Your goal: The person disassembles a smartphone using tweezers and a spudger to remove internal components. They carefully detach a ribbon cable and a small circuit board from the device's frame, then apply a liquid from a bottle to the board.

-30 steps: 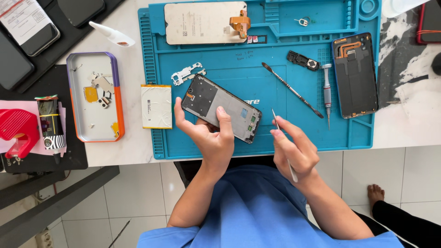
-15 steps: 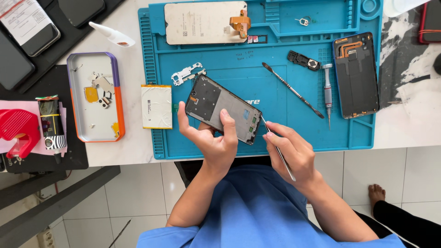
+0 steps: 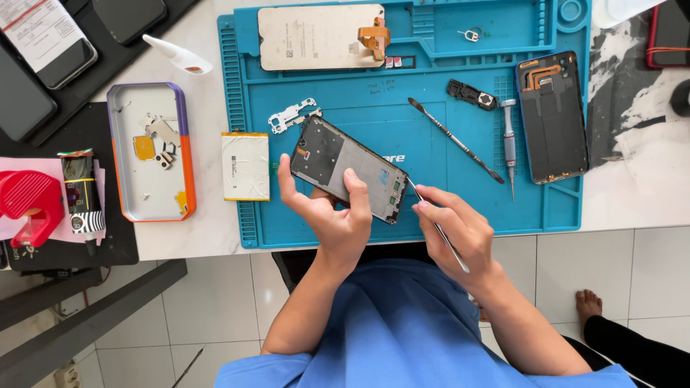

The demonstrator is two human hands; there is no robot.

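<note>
My palm hides the near edge of the opened black phone frame with grey inner plate [image 3: 350, 169], and the small parts inside it are too fine to make out. The tip of the thin metal tweezers [image 3: 437, 230] is hard to see where it meets the frame's right corner. The frame is tilted, its long axis running from upper left to lower right, open side facing up at me. It sits just above the near edge of the blue silicone work mat [image 3: 431, 208]. My left hand [image 3: 332, 215] grips it from below, thumb on the left edge, a finger pressed across its face. My right hand [image 3: 456, 233] sits just to its right, fingers pinched around the tweezers, which point up-left into the frame.
</note>
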